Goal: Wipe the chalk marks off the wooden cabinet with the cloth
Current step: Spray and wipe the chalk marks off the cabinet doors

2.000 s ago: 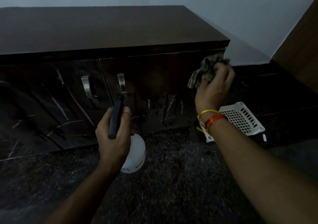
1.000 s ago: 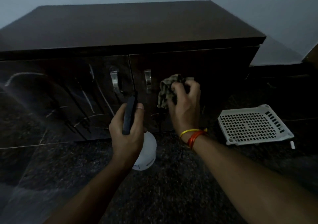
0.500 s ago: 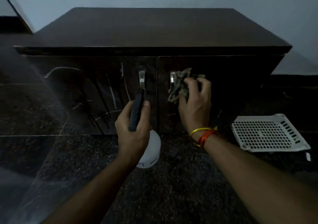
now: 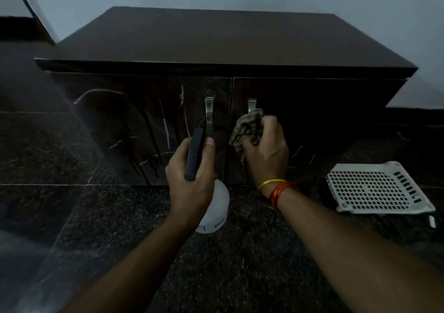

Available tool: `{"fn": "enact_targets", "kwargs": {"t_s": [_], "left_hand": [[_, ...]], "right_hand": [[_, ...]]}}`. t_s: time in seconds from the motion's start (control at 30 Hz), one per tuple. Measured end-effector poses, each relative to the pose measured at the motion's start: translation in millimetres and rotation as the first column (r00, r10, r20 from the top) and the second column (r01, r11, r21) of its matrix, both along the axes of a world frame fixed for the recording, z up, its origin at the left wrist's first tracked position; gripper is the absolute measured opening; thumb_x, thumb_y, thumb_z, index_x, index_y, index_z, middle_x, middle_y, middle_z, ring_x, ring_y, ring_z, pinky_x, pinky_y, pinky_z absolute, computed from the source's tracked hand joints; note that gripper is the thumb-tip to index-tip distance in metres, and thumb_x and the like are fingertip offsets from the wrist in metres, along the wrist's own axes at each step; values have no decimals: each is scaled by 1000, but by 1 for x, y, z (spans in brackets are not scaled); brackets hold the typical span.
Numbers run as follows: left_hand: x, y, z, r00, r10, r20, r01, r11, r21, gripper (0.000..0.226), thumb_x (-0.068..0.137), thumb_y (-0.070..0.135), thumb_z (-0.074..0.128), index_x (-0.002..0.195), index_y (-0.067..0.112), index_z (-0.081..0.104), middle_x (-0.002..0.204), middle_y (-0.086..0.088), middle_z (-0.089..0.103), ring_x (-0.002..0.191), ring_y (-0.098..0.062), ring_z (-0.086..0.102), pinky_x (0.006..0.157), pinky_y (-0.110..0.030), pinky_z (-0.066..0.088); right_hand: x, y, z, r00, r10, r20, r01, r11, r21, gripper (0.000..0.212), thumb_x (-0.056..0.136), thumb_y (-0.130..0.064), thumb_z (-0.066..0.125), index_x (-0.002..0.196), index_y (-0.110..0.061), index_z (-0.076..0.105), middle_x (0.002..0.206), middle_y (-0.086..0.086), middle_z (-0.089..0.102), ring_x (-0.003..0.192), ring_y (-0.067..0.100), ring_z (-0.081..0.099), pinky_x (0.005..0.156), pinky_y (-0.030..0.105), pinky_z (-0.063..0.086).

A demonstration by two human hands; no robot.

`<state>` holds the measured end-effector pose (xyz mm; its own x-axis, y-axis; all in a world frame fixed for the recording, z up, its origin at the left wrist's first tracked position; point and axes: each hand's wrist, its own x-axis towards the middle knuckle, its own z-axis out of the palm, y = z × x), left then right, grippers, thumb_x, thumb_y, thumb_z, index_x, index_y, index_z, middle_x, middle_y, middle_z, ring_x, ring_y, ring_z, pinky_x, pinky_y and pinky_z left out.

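Against the wooden cabinet [image 4: 216, 41] right door, my right hand [image 4: 265, 151] clamps the cloth [image 4: 247, 130] below its handle [image 4: 251, 103]. My left hand [image 4: 192, 175] grips a spray bottle [image 4: 213, 207]; chalk marks [image 4: 165, 132] cover the left door.

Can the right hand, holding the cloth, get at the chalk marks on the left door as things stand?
Probably yes, not straight across. The right hand grips the cloth at the right door; the left hand and spray bottle sit between it and the chalk marks.

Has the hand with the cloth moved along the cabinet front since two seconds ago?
Yes. The right hand with the cloth went from the right door's outer top corner leftward to beside its handle.
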<state>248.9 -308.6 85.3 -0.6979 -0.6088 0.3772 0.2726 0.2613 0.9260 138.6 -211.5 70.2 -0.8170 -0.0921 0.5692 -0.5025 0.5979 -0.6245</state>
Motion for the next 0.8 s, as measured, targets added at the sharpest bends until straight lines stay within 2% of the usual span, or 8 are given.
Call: {"fn": "enact_targets", "kwargs": {"t_s": [0.2,0.33,0.4,0.53,0.67,0.73,0.8], "left_hand": [[-7,1,5,999,38,-10,-38,999,-2,24,98,27,54,77,16,56,63,-21,47,56,-41,48,49,-45,43],[-6,7,2,1000,21,-4,-21,1000,6,24,98,28,54,86,9,62,72,-23,55,58,-37,51,51,-43,45],[-6,9,4,1000,10,-5,-10,1000,3,24,99,28,54,86,9,61,73,-23,55,58,-38,51,51,-44,44],[-6,11,8,1000,21,3,-21,1000,7,27,99,27,54,85,4,59,66,-26,47,58,-43,47,50,-45,41],[0,9,9,1000,27,-11,-27,1000,8,27,98,26,54,80,7,58,63,-23,48,56,-40,48,48,-41,42],[2,6,9,1000,24,-8,-23,1000,10,29,97,28,54,80,5,58,64,-24,48,56,-40,48,50,-43,43],[3,3,7,1000,21,1,-21,1000,4,32,96,31,54,83,2,59,69,-26,50,57,-42,48,50,-45,43]], "right_hand": [[-3,-12,33,990,-69,-120,64,997,-46,42,74,-18,67,113,-14,54,109,11,56,99,28,56,71,29,42],[3,-6,20,992,25,-126,-8,991,131,46,73,-11,70,117,-14,55,119,15,49,105,33,53,75,41,53],[1,-2,27,982,37,-183,-8,988,153,46,73,-9,70,117,-12,57,122,17,48,108,33,52,78,41,53],[-10,-14,70,929,-31,-368,65,995,78,40,70,-9,64,109,-11,62,117,17,52,104,33,52,80,38,47],[-18,-18,55,845,20,-534,179,931,317,25,74,-9,64,99,-13,65,110,13,60,96,32,52,68,37,41],[-20,-18,34,790,77,-608,228,884,408,17,78,-11,62,94,-15,66,106,10,64,97,30,51,68,37,41],[-22,-19,24,739,90,-667,274,864,421,13,84,-11,57,92,-16,67,106,7,66,100,28,49,73,39,43]]}}
